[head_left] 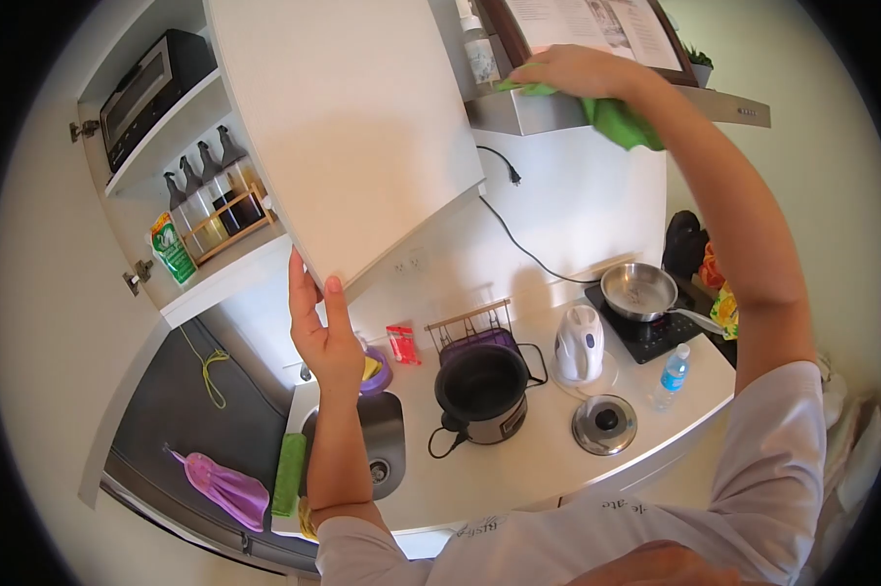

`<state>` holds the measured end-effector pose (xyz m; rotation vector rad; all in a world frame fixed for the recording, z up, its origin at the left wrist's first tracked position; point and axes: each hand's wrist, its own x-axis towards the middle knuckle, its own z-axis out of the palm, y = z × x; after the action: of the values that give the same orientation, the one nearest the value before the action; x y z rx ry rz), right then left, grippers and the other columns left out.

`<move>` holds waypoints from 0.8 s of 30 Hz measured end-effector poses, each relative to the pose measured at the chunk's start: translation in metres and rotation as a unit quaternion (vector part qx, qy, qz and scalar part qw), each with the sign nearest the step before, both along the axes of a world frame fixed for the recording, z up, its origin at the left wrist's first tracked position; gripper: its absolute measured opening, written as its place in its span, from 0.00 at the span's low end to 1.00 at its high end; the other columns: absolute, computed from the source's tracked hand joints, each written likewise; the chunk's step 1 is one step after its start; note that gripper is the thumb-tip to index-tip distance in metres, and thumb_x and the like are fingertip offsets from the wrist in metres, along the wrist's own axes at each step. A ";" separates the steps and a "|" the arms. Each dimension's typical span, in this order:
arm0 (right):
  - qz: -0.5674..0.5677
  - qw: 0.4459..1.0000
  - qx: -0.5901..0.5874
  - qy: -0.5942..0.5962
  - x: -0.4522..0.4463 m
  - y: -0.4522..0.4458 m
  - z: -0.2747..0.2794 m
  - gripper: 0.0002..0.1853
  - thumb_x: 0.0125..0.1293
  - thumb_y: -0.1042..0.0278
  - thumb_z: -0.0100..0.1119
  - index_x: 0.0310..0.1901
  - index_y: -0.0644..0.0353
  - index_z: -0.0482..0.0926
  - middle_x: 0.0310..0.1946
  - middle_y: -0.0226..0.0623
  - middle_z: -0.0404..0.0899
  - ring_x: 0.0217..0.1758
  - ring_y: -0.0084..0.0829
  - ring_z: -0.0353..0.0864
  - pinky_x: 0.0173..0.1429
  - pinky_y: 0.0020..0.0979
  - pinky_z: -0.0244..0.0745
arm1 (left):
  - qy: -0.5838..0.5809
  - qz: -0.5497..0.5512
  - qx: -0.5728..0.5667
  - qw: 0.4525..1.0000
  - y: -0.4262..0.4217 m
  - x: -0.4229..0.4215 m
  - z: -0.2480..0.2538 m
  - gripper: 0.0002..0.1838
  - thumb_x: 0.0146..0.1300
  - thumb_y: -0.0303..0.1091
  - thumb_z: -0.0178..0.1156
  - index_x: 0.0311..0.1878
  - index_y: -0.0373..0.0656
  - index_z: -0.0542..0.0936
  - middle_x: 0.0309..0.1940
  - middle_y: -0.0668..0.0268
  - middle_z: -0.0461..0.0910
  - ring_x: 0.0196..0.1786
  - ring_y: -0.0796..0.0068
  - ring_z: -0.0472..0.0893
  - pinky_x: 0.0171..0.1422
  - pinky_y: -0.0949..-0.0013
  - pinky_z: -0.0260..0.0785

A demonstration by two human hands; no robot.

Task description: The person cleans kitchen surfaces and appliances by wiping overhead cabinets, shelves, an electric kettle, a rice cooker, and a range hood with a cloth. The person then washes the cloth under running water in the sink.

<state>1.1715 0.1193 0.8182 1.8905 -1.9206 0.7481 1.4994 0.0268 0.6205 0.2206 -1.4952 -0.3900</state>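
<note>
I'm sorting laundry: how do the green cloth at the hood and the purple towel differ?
Colour: the cloth is bright green, the towel light purple. Hold: the cloth is under the right hand, while no hand touches the towel. Place: the cloth lies at the hood, part of it drooping over the edge; the towel hangs against a dark panel at lower left. Both are fabric.
</note>
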 end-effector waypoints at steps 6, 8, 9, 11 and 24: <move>-0.067 0.997 0.032 0.030 -0.061 0.022 0.005 0.24 0.67 0.48 0.39 0.57 0.47 0.76 0.57 0.38 0.74 0.58 0.40 0.70 0.65 0.34 0.61 | 0.000 0.016 0.009 1.000 0.011 -0.001 0.005 0.26 0.68 0.26 0.50 0.68 0.34 0.59 0.55 0.57 0.73 0.54 0.76 0.72 0.61 0.72 0.60; -0.081 0.996 0.017 0.038 -0.074 0.029 0.004 0.23 0.66 0.49 0.41 0.57 0.46 0.76 0.56 0.39 0.75 0.57 0.40 0.72 0.64 0.34 0.62 | 0.023 0.045 -0.008 0.999 0.010 -0.004 0.005 0.25 0.67 0.27 0.53 0.67 0.36 0.62 0.51 0.61 0.76 0.45 0.81 0.72 0.54 0.75 0.63; -0.088 0.995 0.008 0.048 -0.081 0.031 0.005 0.23 0.66 0.50 0.42 0.56 0.47 0.77 0.54 0.40 0.76 0.56 0.41 0.73 0.63 0.34 0.63 | 0.018 0.116 0.014 0.993 0.016 -0.003 0.004 0.27 0.63 0.26 0.56 0.65 0.35 0.63 0.57 0.58 0.71 0.54 0.74 0.70 0.60 0.68 0.60; -0.098 0.993 -0.006 0.068 -0.093 0.028 0.005 0.22 0.65 0.50 0.44 0.54 0.48 0.79 0.51 0.42 0.79 0.53 0.42 0.74 0.61 0.35 0.65 | 0.019 0.319 -0.098 0.942 0.029 -0.011 0.006 0.28 0.62 0.24 0.55 0.66 0.35 0.61 0.60 0.56 0.67 0.60 0.68 0.67 0.65 0.65 0.56; 0.103 0.992 0.048 0.051 -0.113 0.015 0.012 0.29 0.62 0.43 0.44 0.57 0.53 0.75 0.59 0.39 0.73 0.60 0.38 0.70 0.64 0.36 0.61 | -0.139 0.278 -0.239 0.920 0.087 -0.221 0.109 0.23 0.67 0.42 0.49 0.60 0.38 0.70 0.64 0.49 0.65 0.69 0.48 0.60 0.73 0.46 0.42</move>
<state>1.0588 0.1341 0.8298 2.1667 -1.7476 0.6117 1.2783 0.1135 0.7298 0.3067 -1.6776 0.4826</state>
